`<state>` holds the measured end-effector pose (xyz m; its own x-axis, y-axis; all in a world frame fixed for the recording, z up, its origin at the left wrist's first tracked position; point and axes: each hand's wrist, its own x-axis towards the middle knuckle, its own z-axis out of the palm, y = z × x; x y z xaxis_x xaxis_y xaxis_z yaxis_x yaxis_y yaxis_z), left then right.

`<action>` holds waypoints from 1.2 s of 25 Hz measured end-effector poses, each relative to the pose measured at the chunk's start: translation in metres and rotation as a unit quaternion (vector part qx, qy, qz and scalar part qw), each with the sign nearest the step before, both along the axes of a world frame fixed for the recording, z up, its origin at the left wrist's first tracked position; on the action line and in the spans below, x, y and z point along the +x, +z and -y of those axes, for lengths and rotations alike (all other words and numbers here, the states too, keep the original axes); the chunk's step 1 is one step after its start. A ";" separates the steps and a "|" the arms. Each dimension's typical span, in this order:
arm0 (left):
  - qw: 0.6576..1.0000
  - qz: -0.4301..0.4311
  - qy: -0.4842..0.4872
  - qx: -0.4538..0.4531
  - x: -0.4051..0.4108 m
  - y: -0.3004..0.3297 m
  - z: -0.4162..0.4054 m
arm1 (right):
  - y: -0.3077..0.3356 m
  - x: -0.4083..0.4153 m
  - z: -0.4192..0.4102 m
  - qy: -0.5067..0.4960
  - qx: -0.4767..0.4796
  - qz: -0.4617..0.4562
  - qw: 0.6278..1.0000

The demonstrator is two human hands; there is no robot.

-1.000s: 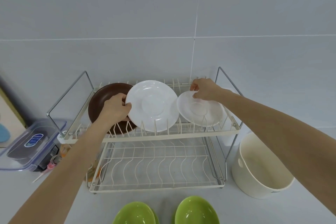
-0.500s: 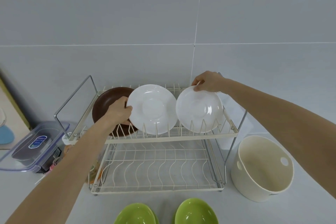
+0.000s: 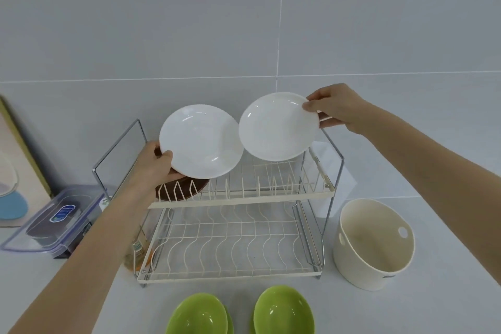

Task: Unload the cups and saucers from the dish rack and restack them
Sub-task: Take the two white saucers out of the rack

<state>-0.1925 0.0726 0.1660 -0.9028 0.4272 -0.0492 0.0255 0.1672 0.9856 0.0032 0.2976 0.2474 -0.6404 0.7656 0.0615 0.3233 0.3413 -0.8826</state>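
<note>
My left hand pinches one round white ceramic saucer, my right hand another — both above the cream wire dish rack. Rims nearly touch — a knock could chip them.

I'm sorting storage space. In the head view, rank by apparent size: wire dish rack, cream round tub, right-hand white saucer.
1. Two-tier cream wire dish rack, clearly largest.
2. Cream round plastic tub and right-hand white saucer look alike; the tub sits nearer the camera, so unranked.

Home kitchen: dish rack on tiled counter (grey).
</note>
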 end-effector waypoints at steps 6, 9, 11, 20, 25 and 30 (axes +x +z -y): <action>0.997 0.048 -0.016 0.050 0.042 0.002 0.048 | -0.019 0.064 0.045 -0.014 -0.101 -0.102 0.990; 0.996 0.065 -0.017 0.066 0.075 -0.013 0.075 | -0.045 0.095 0.070 -0.033 -0.124 -0.131 0.983; 0.991 0.090 -0.018 0.096 0.098 -0.029 0.091 | -0.069 0.115 0.086 -0.050 -0.149 -0.144 0.977; 0.984 0.173 -0.018 0.031 0.180 -0.112 0.151 | -0.174 0.191 0.143 -0.123 -0.265 -0.130 0.947; 0.976 0.215 -0.029 -0.022 0.214 -0.149 0.168 | -0.220 0.223 0.163 -0.146 -0.304 -0.081 0.938; 0.963 0.257 -0.026 -0.073 0.245 -0.178 0.189 | -0.263 0.242 0.177 -0.178 -0.352 -0.025 0.919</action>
<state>0.0526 -0.1164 -0.0124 -0.7214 0.4256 -0.5462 -0.4471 0.3161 0.8368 0.2456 0.1208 -0.0154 -0.3517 0.7876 -0.5060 0.2570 -0.4386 -0.8612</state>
